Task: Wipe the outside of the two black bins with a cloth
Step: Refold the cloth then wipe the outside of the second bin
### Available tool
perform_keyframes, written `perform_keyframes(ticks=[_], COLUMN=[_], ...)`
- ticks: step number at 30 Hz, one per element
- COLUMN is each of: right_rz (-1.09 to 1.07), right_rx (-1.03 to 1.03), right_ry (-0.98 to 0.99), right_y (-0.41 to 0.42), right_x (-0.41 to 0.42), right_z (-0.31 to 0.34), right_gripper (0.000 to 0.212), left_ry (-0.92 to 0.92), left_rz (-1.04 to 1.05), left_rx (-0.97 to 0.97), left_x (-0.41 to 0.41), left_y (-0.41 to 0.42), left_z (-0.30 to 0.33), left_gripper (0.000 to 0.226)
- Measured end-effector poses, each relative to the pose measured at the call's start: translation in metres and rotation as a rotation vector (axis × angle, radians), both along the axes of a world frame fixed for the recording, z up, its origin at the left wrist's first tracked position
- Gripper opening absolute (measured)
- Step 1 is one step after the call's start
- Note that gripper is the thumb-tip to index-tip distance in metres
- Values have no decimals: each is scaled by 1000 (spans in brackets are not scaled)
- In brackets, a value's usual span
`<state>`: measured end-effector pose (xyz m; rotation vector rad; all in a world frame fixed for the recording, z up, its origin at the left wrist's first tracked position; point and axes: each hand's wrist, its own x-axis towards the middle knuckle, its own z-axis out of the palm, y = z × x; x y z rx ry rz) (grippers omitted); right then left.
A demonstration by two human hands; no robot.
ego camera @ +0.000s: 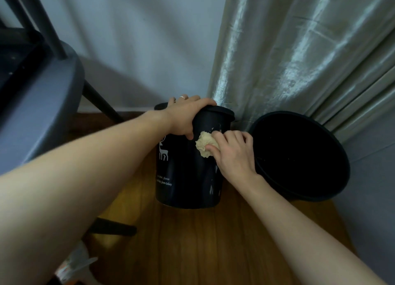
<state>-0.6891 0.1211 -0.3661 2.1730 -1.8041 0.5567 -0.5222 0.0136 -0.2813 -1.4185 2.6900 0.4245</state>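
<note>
Gripping the lidded black bin (188, 171) by its top rim, the left hand (186, 118) steadies it on the wooden floor (192, 242). The right hand (233, 152) pinches a crumpled beige cloth (204, 144) against its side; the open second bin (299, 156) stands just beside it.

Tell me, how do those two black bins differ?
The left bin is narrower and has a lid on top; the right bin is wider and open, showing its dark inside. The left bin carries a white deer print and some lettering; the right bin shows no print. The left hand grips the left bin's top while the right hand presses a cloth on it; nothing touches the right bin. Both are round, on a wooden floor.
</note>
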Motion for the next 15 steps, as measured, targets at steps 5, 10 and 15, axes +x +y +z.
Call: perform_keyframes(ticks=[5,10,15], right_rz=[37,24,78], right_rx=[121,139,105], right_ry=[-163,-108,-102], right_y=[2,12,3], right_x=[4,5,5], right_z=[-5,-16,-14], right_gripper=[47,51,48], left_ry=[102,154,147], left_rz=[50,32,23], left_rx=[2,38,38], left_x=[7,7,8], left_y=[0,0,1], left_z=[-6,-5,-4], left_gripper=[108,106,105])
